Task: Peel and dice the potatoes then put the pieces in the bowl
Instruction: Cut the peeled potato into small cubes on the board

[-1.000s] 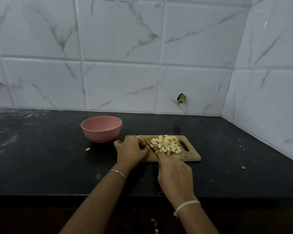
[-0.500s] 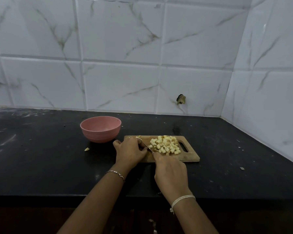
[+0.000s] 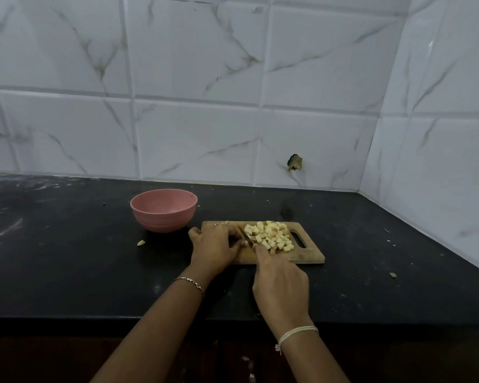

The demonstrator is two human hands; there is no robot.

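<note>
A small wooden cutting board (image 3: 307,255) lies on the black counter. A heap of pale diced potato pieces (image 3: 271,235) covers its middle. My right hand (image 3: 281,283) grips a knife (image 3: 245,235), whose blade runs diagonally along the left side of the heap. My left hand (image 3: 215,246) rests curled on the board's left end, fingers touching the blade area; whether it holds a potato piece is hidden. An empty pink bowl (image 3: 163,210) stands just left and behind the board.
One stray potato bit (image 3: 141,242) lies on the counter left of my left hand, another scrap (image 3: 393,275) far right. White marble-look tile walls close off the back and right side. The counter's front edge runs below my wrists.
The knife blade and my right hand have shifted slightly toward the diced heap. My left hand stays on the board's left end.
</note>
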